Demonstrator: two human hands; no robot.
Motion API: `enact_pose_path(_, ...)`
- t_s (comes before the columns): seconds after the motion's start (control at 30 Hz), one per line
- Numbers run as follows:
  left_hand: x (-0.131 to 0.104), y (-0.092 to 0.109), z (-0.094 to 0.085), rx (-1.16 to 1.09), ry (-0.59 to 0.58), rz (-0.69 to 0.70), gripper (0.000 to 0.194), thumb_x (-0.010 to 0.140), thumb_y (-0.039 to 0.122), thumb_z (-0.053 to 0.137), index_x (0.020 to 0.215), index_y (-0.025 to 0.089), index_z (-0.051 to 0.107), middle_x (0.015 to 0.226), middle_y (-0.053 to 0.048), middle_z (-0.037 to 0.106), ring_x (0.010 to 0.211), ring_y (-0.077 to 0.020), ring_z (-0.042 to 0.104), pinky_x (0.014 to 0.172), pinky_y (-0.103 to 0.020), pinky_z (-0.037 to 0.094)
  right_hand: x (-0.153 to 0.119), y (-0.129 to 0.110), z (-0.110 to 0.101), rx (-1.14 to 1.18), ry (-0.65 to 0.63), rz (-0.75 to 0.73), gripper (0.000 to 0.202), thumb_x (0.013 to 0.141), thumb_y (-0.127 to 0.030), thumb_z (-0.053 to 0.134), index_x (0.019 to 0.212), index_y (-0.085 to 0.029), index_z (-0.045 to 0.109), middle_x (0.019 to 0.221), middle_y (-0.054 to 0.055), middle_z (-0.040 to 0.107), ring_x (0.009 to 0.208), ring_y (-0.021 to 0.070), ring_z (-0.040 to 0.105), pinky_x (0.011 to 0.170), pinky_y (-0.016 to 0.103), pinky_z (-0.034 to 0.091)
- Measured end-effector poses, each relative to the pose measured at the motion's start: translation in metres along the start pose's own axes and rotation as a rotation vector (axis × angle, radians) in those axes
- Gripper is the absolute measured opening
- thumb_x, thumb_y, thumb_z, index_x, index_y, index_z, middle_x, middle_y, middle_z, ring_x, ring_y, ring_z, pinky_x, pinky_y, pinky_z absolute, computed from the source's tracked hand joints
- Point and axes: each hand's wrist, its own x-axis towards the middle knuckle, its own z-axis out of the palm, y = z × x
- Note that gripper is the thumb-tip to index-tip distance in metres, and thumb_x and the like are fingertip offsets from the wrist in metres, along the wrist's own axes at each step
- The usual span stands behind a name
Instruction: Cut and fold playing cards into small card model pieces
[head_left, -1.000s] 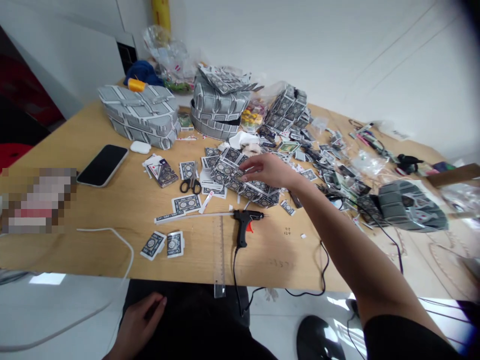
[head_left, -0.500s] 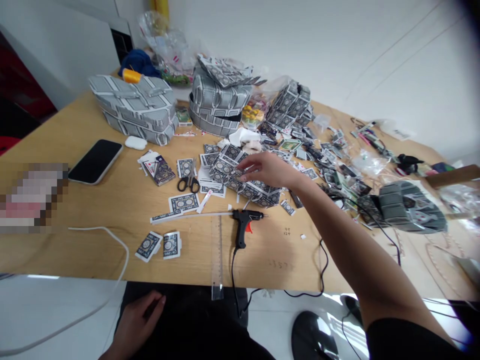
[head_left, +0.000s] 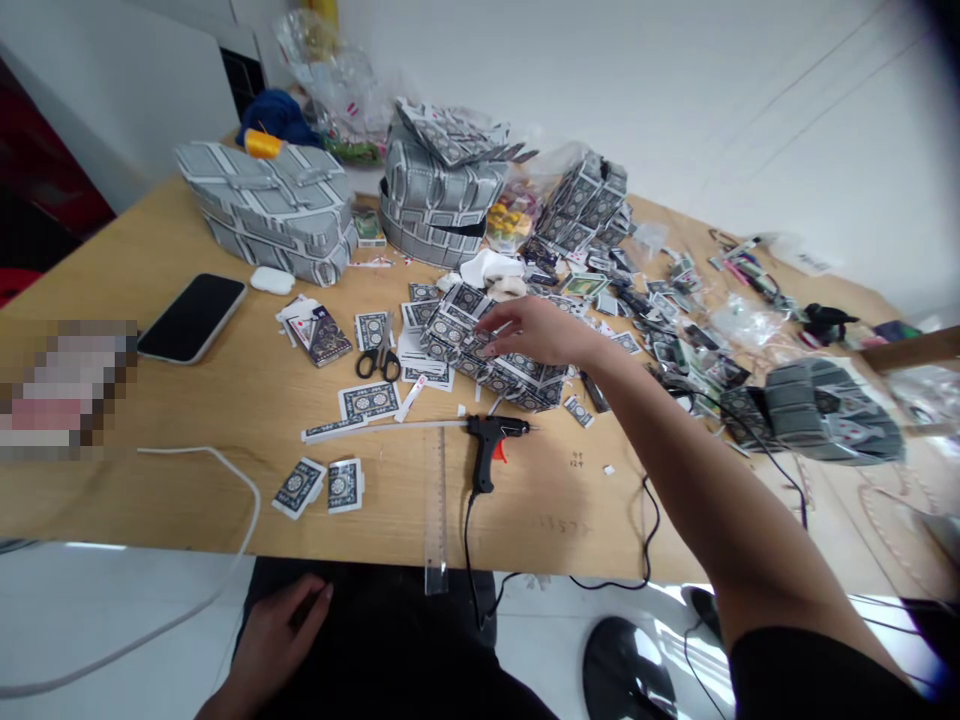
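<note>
My right hand reaches over a long block built of patterned playing cards. Its thumb and fingers are apart, with the fingertips over or against the block's top; whether they press on it I cannot tell. My left hand rests on my lap below the table edge, its fingers loosely bent and no object showing in them. A black hot glue gun with a red trigger and a white glue stick lies in front of the block. Black scissors lie to its left, on cards.
Grey card-covered shapes stand at the back, beside a layered one. Loose cards and scraps spread to the right. A phone and a white cable are at left. A clear ruler juts over the front edge.
The view has shifted very slightly. Both hands keep nearly the same pose, and no object has visibly been picked up or put down.
</note>
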Motion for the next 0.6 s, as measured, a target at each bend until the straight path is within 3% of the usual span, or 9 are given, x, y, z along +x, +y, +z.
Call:
enact_pose_path(0.23,-0.001,0.002,0.0,0.005,-0.006,-0.032,0.034,0.101,0.047,0.061,0.077,0.027,0.071,0.063,0.007,0.072,0.053,-0.014,0.07,0.055,-0.021,0.052,-0.003,-0.005,0.008,-0.08,0.04,0.028,0.042,0.083,-0.031,0.088,0.123,-0.019,0.082,0.116,0.01,0.083,0.099,0.0278,0.076,0.085,0.038,0.058)
enact_pose_path(0.6,0.003,0.006,-0.002,0.051,-0.053,-0.078,0.036,0.101,0.047,0.056,0.073,0.026,0.069,0.057,0.006,0.067,0.047,-0.0145,0.064,0.053,-0.022,0.05,0.005,-0.003,0.025,-0.22,0.049,0.02,0.057,0.084,-0.024,0.089,0.138,-0.02,0.074,0.122,0.012,0.08,0.109,0.0313,0.075,0.095,0.041,0.057)
